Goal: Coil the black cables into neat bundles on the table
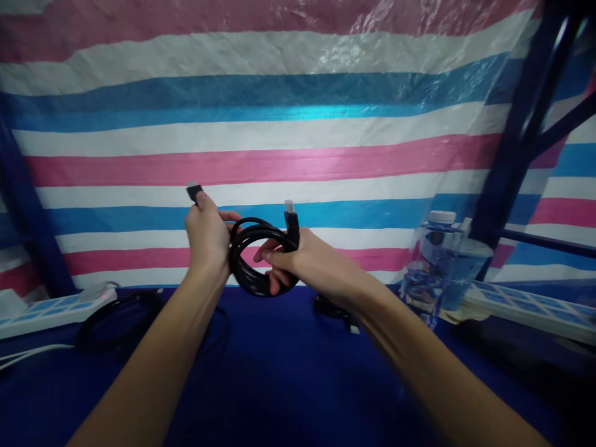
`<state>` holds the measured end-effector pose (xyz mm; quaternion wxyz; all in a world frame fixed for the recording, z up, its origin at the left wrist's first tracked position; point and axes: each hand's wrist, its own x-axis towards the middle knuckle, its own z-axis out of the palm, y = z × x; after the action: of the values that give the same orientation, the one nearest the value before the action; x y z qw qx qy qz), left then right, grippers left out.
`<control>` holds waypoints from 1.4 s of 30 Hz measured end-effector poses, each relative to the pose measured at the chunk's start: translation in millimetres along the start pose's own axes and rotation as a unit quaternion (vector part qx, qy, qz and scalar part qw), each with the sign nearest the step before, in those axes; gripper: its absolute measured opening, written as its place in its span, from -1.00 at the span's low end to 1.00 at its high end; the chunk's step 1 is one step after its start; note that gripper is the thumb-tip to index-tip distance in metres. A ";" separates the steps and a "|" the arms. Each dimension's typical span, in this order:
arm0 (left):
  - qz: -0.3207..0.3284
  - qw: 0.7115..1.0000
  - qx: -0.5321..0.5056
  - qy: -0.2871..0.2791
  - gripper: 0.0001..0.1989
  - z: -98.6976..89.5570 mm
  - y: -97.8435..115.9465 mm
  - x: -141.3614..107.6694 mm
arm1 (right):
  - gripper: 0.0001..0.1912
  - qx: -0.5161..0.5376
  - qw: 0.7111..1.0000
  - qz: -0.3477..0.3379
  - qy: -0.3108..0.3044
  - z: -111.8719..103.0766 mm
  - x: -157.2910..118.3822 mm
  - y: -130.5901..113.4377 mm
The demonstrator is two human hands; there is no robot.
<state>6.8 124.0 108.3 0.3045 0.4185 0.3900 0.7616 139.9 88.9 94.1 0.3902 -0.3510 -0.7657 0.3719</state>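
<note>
A black cable (254, 233) with flat metal-tipped plugs, HDMI-like in shape, is wound into a coil and held up above the blue table. My left hand (207, 233) pinches one plug (194, 191) between thumb and finger, while its other fingers touch the coil's left side. On the coil's right side, my right hand (298, 254) is closed around the loops, with some fingers through the ring. The second plug (291, 222) points upward beside that hand's knuckles.
Another black cable coil (118, 323) lies at left beside a white power strip (56, 313). A smaller black cable (328, 306) rests behind my right forearm. At right stand a water bottle (428, 270) and a plastic cup (468, 273), near a second power strip (535, 307). Striped sheeting hangs behind.
</note>
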 end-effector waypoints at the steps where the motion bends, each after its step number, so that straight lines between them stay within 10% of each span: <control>1: -0.004 1.000 -0.002 0.007 -0.70 -2.1 2.9 2.0 | -0.87 0.036 0.999 0.001 -0.003 4.1 0.3 1.3; 9: 0.018 0.983 -0.130 -0.128 -0.77 -4.8 22.6 -14.5 | -0.91 0.349 0.918 -0.061 0.180 7.6 8.8 2.4; 13: 0.062 0.962 -0.069 -0.258 -0.78 12.1 11.5 -47.8 | -0.92 0.302 0.885 -0.055 0.350 0.8 15.7 14.3; 17: 0.142 0.955 0.106 -0.239 -0.77 20.4 -6.9 -61.0 | -0.85 0.135 0.898 -0.040 0.417 -3.7 17.2 28.8; 21: 0.103 0.965 0.071 -0.230 -0.80 13.0 -12.2 -45.2 | -0.77 0.066 0.950 -0.026 0.305 -13.8 7.7 17.2; 27: -0.067 0.915 -0.112 -0.383 -0.67 2.3 7.3 -33.7 | -0.93 0.163 0.984 -0.072 0.001 -35.3 -9.9 -9.0; 32: -0.141 0.918 -0.202 -0.312 -0.89 6.0 25.7 -38.3 | -0.61 0.288 0.954 -0.081 -0.016 -31.4 -5.1 -6.1; 37: -0.105 0.939 -0.251 -0.209 -0.83 7.0 32.1 -27.8 | -0.83 0.344 0.937 -0.059 0.023 -14.2 4.8 -3.9; 42: -0.095 0.931 -0.248 -0.251 -0.79 -0.2 41.8 -24.4 | -0.90 0.392 0.910 -0.113 0.077 -2.8 3.3 -10.0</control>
<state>12.2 83.3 134.0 0.5573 0.4680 0.1369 0.6720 138.4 87.7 104.8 0.5936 -0.1085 -0.5599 0.5677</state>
